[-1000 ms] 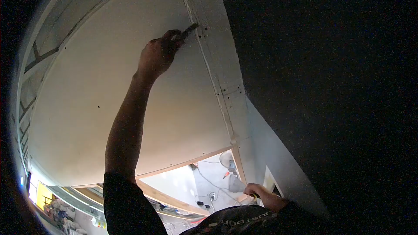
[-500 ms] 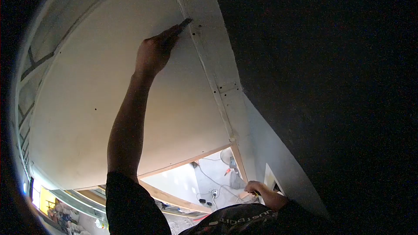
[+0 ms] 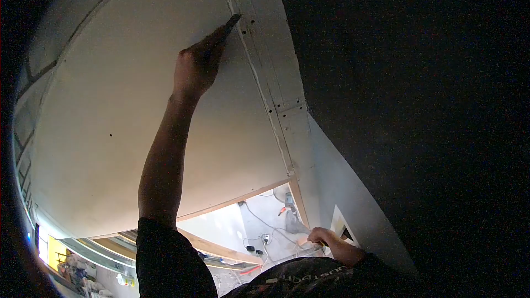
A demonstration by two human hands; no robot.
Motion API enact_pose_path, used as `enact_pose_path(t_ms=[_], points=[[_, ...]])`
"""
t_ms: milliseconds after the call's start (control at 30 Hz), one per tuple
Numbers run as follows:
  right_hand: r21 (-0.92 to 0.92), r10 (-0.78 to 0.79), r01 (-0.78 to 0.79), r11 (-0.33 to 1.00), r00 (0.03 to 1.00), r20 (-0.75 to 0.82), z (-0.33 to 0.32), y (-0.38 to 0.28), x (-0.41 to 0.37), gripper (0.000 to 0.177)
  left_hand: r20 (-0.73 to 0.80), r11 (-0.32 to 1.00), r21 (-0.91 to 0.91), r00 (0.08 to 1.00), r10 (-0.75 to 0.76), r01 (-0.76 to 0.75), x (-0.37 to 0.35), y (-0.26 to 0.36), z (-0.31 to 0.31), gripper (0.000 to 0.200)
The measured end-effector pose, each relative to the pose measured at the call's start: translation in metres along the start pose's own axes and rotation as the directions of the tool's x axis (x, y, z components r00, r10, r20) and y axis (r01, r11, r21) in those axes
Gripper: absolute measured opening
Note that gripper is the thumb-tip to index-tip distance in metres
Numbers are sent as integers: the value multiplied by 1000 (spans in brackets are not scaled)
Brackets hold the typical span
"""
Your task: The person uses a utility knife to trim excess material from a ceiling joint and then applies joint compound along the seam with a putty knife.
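Note:
My left hand is raised to a large pale board and closed around a narrow dark tool that looks like a putty knife. Its tip meets a long seam with a rough whitish strip along it. Dark screw spots dot the board beside the seam. Low on the right, my right hand is closed near the wooden edge of an opening. A bit of yellow shows at its fingers, but what it grips is too small to name.
A wooden frame borders an opening, through which a grey floor with cables and a red-handled object shows. A triangular cut-out is in the wall at right. A dark surface fills the right side. Clutter stands far lower left.
The view has shifted slightly, and the board's seam sits a little higher in it. My left hand has moved the tool's tip slightly along the seam, away from me. My right hand stays about where it was.

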State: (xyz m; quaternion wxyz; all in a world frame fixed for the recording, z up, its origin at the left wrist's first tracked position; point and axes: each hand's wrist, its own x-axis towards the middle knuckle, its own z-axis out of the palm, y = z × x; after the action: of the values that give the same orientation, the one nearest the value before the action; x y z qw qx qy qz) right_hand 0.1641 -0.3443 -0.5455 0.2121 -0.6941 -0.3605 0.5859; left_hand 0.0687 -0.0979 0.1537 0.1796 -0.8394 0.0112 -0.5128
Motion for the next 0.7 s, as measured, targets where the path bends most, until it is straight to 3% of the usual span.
enact_pose_path(t_ms=[67, 133, 267, 333, 367, 400, 433, 467, 500, 533, 567, 667, 700], points=[[35, -57, 57, 998, 998, -4, 1, 2, -1, 37, -22, 999, -16, 999, 40, -40, -5, -4, 3, 46], [79, -149, 150, 986, 989, -19, 2, 4, -9, 41, 90, 997, -19, 993, -73, 75, -11, -7, 5, 42], [104, -440, 445, 889, 895, -68, -5, -17, -66, 49, 189, 979, -100, 969, -159, 180, -16, 2, 0, 37], [83, -579, 585, 807, 811, -87, -10, -34, -107, 54, 253, 979, 6, 947, 197, -205, -34, -26, 14, 35], [69, -638, 645, 761, 764, -100, -12, -42, -127, 56, 245, 977, 15, 948, 204, -214, -34, -20, 10, 35], [63, -688, 695, 716, 718, -106, -13, -50, -146, 58, 260, 998, -52, 966, -18, 32, -40, -7, 3, 35], [58, -728, 736, 674, 675, -120, -15, -58, -166, 60, 290, 954, -116, 928, -234, 277, -41, 0, -1, 35], [68, -742, 751, 657, 660, -123, -15, -63, -181, 62, 286, 956, -116, 931, -227, 269, -38, -1, 0, 35], [78, -751, 761, 644, 648, -127, -17, -69, -197, 65, 203, 984, -110, 973, -113, 137, -38, -4, 3, 35], [112, -713, 718, 687, 696, -86, -17, -64, -197, 72, 122, 996, -91, 993, 4, 7, -38, -7, 4, 35], [141, -671, 669, 729, 740, -44, -18, -61, -198, 80, 121, 996, -85, 993, 2, 9, -37, -9, 5, 35], [-112, -813, 808, 579, 561, -155, -10, -49, -194, 81, 141, 995, -83, 989, -51, 63, -30, -8, 11, 37], [-103, -831, 827, 553, 536, -150, -11, -48, -191, 81, 105, 997, -74, 994, 12, -4, -28, -8, 13, 39]])
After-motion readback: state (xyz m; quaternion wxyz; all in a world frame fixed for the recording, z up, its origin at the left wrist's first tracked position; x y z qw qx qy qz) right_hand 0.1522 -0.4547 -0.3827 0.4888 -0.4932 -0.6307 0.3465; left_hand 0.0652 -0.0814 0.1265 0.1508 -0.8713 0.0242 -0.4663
